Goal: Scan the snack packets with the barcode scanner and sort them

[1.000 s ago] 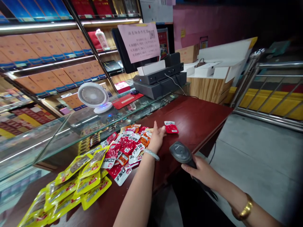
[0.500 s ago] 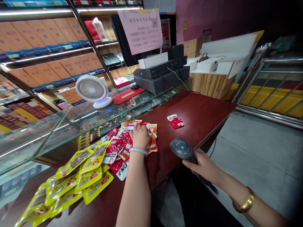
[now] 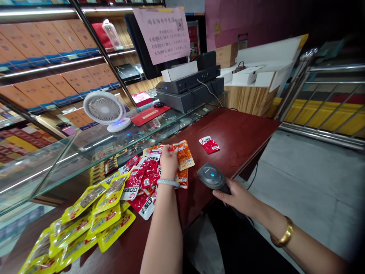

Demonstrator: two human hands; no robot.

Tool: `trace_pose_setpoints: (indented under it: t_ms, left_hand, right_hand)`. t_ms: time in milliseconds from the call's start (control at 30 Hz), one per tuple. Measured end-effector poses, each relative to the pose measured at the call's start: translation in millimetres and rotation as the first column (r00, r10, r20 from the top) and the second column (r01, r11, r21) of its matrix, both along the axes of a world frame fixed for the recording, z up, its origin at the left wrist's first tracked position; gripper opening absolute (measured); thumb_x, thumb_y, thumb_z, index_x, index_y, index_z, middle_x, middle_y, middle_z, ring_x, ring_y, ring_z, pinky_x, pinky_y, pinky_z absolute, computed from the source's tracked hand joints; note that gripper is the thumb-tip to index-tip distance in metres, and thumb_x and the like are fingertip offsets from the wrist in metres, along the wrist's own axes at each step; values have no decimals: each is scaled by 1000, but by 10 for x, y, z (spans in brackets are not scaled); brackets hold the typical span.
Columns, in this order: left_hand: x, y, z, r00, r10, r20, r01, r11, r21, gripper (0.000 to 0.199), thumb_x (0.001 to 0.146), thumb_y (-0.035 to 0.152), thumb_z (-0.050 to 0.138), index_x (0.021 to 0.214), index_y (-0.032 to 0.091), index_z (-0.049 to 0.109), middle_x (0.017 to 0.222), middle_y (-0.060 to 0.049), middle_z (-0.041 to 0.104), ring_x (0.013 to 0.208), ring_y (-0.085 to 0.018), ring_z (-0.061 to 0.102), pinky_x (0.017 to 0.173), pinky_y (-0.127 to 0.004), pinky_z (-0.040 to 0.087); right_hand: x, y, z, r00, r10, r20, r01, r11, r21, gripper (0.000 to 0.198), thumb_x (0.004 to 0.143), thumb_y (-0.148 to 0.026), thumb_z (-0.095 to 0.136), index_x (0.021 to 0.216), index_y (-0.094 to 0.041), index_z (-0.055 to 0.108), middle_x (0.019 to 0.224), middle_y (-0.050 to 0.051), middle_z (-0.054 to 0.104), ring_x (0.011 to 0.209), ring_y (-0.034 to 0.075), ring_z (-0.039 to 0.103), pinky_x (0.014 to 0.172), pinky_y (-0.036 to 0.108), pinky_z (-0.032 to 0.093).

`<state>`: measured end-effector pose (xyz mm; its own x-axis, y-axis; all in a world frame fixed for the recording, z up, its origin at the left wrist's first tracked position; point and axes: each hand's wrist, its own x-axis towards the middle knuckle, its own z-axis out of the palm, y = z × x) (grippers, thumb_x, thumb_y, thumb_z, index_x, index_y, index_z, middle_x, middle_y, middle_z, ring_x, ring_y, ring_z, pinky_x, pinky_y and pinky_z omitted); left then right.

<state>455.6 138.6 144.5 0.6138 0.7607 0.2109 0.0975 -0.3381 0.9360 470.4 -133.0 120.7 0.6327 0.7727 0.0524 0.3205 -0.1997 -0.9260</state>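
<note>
Orange packet [image 3: 187, 156]: located at the right edge of the packet pile [image 3: 151, 171], over the red-brown table [image 3: 239, 125]. It extends rightward from the fingertips of the left hand [image 3: 169, 163], the nearer hand; its long axis runs near to far, far end inclined slightly left. Left fingers meet its left edge; whether they pinch it cannot be determined. The right hand [image 3: 238, 196] is wrapped around the handle of the scanner [image 3: 211, 177], whose long axis runs leftward and away, head directed toward the packet.
</note>
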Motion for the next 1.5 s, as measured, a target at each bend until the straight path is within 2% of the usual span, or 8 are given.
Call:
trace_pose_setpoints:
  t_ms: [300, 433, 533, 833, 1033, 1133, 1300, 1500]
  left_hand:
    - [83, -206, 5, 965, -216, 147, 247, 938, -245, 52, 89, 29, 58, 138, 24, 42, 109, -8, 70, 89, -14, 69, 79, -28, 54]
    - [7, -77, 20, 984, -125, -127, 152, 959, 241, 52, 90, 25, 55, 142, 24, 49, 138, -11, 60, 131, -23, 53, 110, -40, 40]
    - [-78, 11, 16, 891, 69, -448, 229, 784, 577, 35, 87, 31, 59, 118, 19, 70, 127, -14, 65, 125, -31, 54, 112, -47, 36]
    - [-117, -128, 51, 758, 73, -649, 458, 649, 608, 24, 79, 43, 73, 102, 36, 74, 133, -4, 61, 131, -31, 45, 117, -60, 13]
    - [-66, -114, 52, 800, -33, -599, 457, 681, 572, 12, 78, 37, 74, 80, 26, 71, 109, -4, 70, 115, -28, 55, 115, -59, 16]
    - [-45, -75, 77, 922, -11, -388, 221, 836, 501, 16, 82, 38, 68, 80, 23, 64, 81, -2, 67, 87, -20, 62, 90, -37, 44]
    - [-5, 15, 36, 979, 120, -164, -94, 983, 156, 30, 80, 47, 67, 73, 21, 56, 55, 6, 48, 52, -11, 44, 56, -23, 33]
    - [69, -62, -95, 997, -61, -39, 54, 987, -152, 38, 82, 56, 62, 79, 18, 58, 58, 5, 51, 50, -9, 44, 53, -22, 37]
  right_hand:
    - [2, 24, -29, 1000, 6, -5, -6, 1000, 19, 34, 92, -45, 63, 110, -16, 67, 61, -2, 64, 55, 16, 59, 60, 27, 48]
    - [-2, 15, -16, 1000, 9, -18, -9, 1000, 6, 35, 90, -44, 64, 110, -16, 67, 61, -2, 64, 55, 16, 58, 59, 27, 48]
    - [-2, 9, -14, 1000, -3, -13, 3, 1000, -5, 36, 90, -44, 65, 112, -16, 67, 63, -1, 66, 58, 18, 61, 60, 28, 49]
    - [14, -30, -23, 1000, -26, -16, 26, 1000, 0, 40, 89, -42, 65, 120, -17, 66, 76, 3, 73, 70, 22, 68, 68, 31, 54]
    - [9, -58, 16, 999, -26, -20, 25, 999, -30, 37, 88, -39, 65, 116, -15, 67, 79, 5, 74, 71, 22, 69, 66, 30, 54]
    - [13, -72, -8, 1000, -17, -7, 16, 999, -28, 39, 89, -40, 65, 119, -16, 66, 84, 5, 75, 74, 22, 69, 67, 30, 54]
    - [31, -85, -20, 1000, -22, -1, 22, 1000, -15, 42, 89, -44, 65, 120, -16, 66, 84, 6, 75, 78, 25, 70, 70, 32, 54]
    - [25, 4, 73, 1000, 7, 21, -8, 999, 46, 37, 88, -41, 67, 116, -17, 67, 100, 7, 76, 93, 27, 70, 84, 35, 54]
